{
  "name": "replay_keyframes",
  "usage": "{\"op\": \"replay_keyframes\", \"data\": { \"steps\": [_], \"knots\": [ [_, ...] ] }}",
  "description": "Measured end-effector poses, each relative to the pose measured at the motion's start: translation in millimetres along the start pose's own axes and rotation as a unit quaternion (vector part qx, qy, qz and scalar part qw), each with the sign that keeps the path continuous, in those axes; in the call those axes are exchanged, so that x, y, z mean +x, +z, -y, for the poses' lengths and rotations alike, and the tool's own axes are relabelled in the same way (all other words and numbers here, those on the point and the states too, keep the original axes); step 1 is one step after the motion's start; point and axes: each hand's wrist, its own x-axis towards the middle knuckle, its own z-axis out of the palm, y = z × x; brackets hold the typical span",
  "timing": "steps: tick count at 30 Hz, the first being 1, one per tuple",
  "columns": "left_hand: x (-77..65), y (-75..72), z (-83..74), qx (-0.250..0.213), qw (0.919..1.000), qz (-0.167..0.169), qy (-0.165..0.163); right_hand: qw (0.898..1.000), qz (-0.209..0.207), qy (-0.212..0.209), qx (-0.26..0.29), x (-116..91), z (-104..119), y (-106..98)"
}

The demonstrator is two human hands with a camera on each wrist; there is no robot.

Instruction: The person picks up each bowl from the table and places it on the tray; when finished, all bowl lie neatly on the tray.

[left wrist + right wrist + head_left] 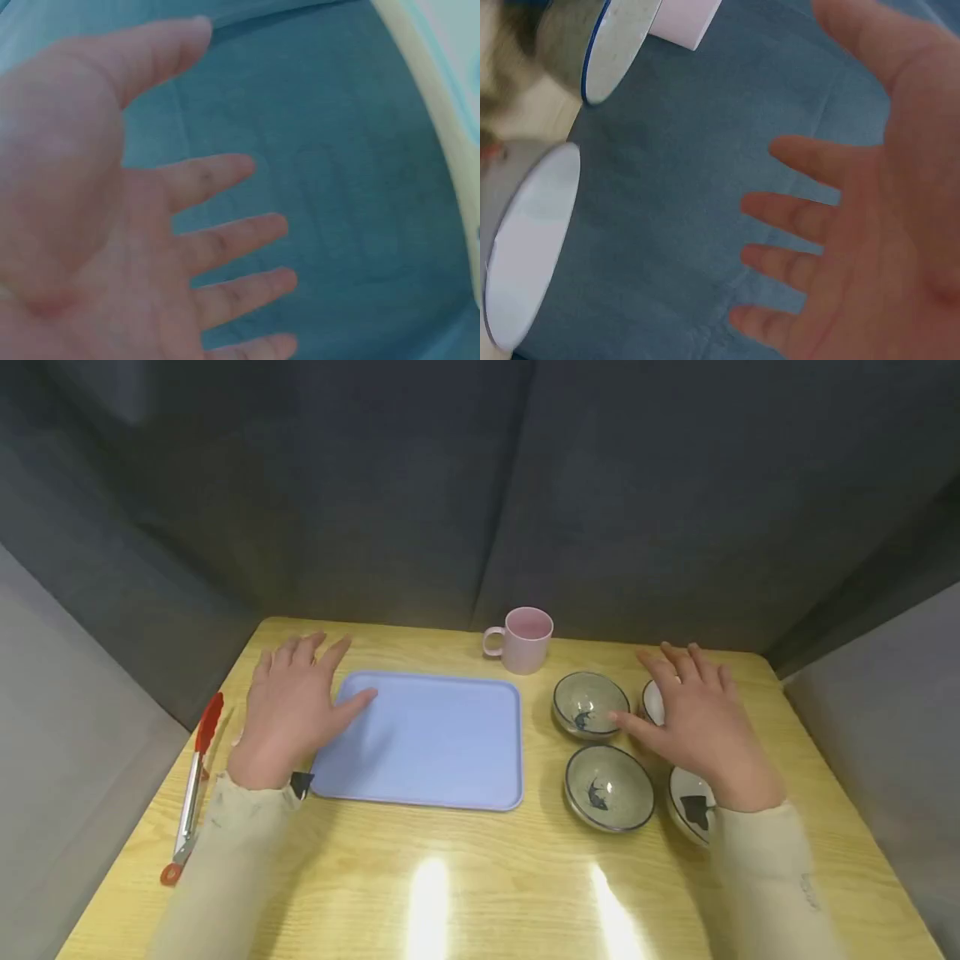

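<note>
In the head view my left hand (pixel 292 710) is held over the left end of a light blue tray (pixel 427 743), fingers spread and nothing in it. My right hand (pixel 697 722), also spread and holding nothing, hovers above two white bowls at the right, a far one (pixel 653 702) and a near one (pixel 686 793), partly covering both. Just left of these stand two grey-green bowls with dark blue rims, one farther (pixel 588 697) and one nearer (pixel 611 789). Both wrist views show bare palms with straight fingers (pixel 225 240) (pixel 787 217).
A pink mug (pixel 527 643) stands at the back of the wooden table (pixel 360 877), its handle to the left. Along the left edge lie metal tongs (pixel 192 793) with red tips. Dark curtains (pixel 390 493) hang behind, and pale panels (pixel 67 760) flank the table.
</note>
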Motion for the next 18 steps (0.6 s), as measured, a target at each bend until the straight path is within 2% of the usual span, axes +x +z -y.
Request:
{"op": "replay_keyframes", "data": {
  "steps": [6, 10, 14, 15, 18],
  "knots": [
    [-25.5, 7.7, 20.3, -0.051, 0.9980, -0.036, 0.012, 0.998, -0.052, -0.026, 0.035, -19, -19, -11],
    [-39.5, 19.5, 30.4, -0.059, 0.9949, -0.073, 0.037, 0.994, -0.087, -0.034, 0.064, -37, -38, -7],
    [-54.5, 35.6, 36.5, -0.062, 0.9923, -0.094, 0.052, 0.990, -0.098, -0.027, 0.095, -57, -62, 2],
    [-58.4, 39.7, 37.3, -0.067, 0.9917, -0.095, 0.055, 0.989, -0.100, -0.023, 0.102, -62, -68, 6],
    [-69.4, 49.5, 38.9, -0.094, 0.9923, -0.066, 0.047, 0.987, -0.100, -0.002, 0.128, -78, -89, 16]
  ]
}}
